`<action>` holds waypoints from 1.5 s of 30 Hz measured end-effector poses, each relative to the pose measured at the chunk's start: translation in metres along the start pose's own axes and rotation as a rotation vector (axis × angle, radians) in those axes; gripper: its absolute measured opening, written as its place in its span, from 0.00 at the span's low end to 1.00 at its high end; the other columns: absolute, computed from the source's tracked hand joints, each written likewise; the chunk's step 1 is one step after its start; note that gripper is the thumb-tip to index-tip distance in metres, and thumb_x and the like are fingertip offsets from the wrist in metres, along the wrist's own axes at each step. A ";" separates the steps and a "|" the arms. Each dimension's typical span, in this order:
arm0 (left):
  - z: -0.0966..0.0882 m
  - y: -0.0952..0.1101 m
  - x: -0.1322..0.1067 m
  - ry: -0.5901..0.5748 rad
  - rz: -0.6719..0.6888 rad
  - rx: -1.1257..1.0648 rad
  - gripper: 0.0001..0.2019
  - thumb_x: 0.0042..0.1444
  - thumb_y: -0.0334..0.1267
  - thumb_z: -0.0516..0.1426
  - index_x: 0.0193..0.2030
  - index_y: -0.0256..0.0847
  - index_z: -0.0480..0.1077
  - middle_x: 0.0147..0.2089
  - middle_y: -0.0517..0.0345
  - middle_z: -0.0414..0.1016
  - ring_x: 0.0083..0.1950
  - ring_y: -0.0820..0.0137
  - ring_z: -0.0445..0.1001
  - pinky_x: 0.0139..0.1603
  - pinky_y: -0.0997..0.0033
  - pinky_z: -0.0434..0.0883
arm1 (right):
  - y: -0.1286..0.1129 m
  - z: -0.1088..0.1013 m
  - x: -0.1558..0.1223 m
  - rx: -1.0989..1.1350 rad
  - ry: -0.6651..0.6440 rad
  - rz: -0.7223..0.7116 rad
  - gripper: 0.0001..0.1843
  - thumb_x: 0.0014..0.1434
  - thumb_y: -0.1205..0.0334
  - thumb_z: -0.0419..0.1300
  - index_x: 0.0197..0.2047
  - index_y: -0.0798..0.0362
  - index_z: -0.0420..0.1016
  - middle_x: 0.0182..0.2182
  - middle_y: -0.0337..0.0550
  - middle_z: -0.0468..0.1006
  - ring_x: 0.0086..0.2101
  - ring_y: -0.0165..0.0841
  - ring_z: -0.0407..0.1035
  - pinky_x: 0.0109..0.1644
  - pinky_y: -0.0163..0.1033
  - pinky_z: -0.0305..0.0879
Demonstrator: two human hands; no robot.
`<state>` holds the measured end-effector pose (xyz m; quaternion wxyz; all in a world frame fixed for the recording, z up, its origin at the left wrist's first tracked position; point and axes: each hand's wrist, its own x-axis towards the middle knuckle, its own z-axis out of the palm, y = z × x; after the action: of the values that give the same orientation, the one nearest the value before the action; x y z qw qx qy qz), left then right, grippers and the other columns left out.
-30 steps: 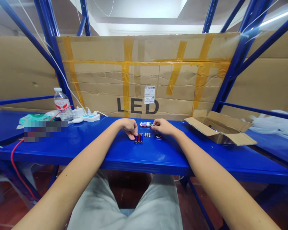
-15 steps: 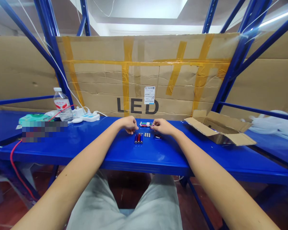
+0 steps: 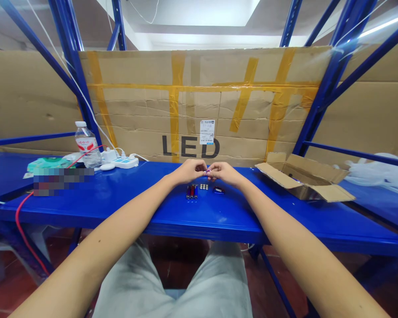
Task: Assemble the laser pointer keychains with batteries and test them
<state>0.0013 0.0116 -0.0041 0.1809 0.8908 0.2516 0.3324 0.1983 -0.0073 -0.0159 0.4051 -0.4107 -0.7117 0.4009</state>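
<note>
Over the far middle of the blue table (image 3: pixel 126 194), my left hand (image 3: pixel 190 171) and my right hand (image 3: pixel 223 173) meet, fingertips pinched on a small shiny reddish-pink tube (image 3: pixel 207 173). Fingers cover much of it, so its exact kind is unclear. Just in front of my left hand, three slim metallic tubes (image 3: pixel 192 191), blue, red and blue, lie side by side. Right of them sit several small silver button cells (image 3: pixel 204 187) in neat rows. Small dark shiny pieces (image 3: pixel 219 190) lie below my right hand.
An open cardboard box (image 3: pixel 301 176) stands on the right. At the left are a water bottle (image 3: pixel 86 143), a white power strip (image 3: pixel 126 162), a green packet (image 3: pixel 49 165) and a red cable (image 3: pixel 19 216). A large cardboard sheet (image 3: pixel 146 110) closes off the back.
My left hand has moved right and pinches the tube together with my right hand. The stack of colored tubes seen between the hands before is now hidden behind them.
</note>
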 end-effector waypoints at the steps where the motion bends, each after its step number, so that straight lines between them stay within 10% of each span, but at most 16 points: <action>1: 0.000 0.000 0.000 0.025 -0.006 0.010 0.05 0.54 0.37 0.59 0.34 0.36 0.72 0.31 0.58 0.74 0.32 0.73 0.69 0.33 0.73 0.64 | 0.000 0.000 0.000 0.010 0.016 -0.007 0.16 0.48 0.58 0.71 0.34 0.56 0.71 0.23 0.42 0.79 0.25 0.29 0.71 0.33 0.36 0.69; 24: 0.003 -0.002 0.007 0.210 -0.116 -0.324 0.08 0.54 0.30 0.57 0.31 0.40 0.60 0.25 0.64 0.70 0.24 0.75 0.70 0.29 0.73 0.67 | -0.006 0.000 0.001 0.160 0.127 -0.148 0.24 0.39 0.49 0.74 0.31 0.55 0.71 0.23 0.42 0.79 0.26 0.34 0.74 0.31 0.38 0.71; 40: 0.014 0.002 0.005 0.092 -0.110 -0.313 0.05 0.53 0.34 0.58 0.31 0.38 0.64 0.26 0.62 0.72 0.25 0.74 0.71 0.29 0.73 0.67 | -0.003 -0.003 0.004 -0.304 0.095 -0.188 0.05 0.52 0.66 0.57 0.29 0.56 0.74 0.19 0.37 0.72 0.23 0.30 0.67 0.32 0.36 0.63; 45: 0.008 -0.003 0.010 0.253 -0.115 -0.233 0.05 0.52 0.33 0.58 0.32 0.39 0.64 0.27 0.62 0.71 0.29 0.73 0.71 0.32 0.73 0.68 | -0.002 0.008 0.006 -0.359 0.116 -0.154 0.04 0.53 0.65 0.58 0.29 0.55 0.72 0.21 0.40 0.75 0.25 0.30 0.68 0.33 0.35 0.64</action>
<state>0.0120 0.0182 -0.0060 0.2683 0.7992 0.2826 0.4577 0.1892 -0.0045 -0.0158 0.3949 -0.4431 -0.7766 0.2111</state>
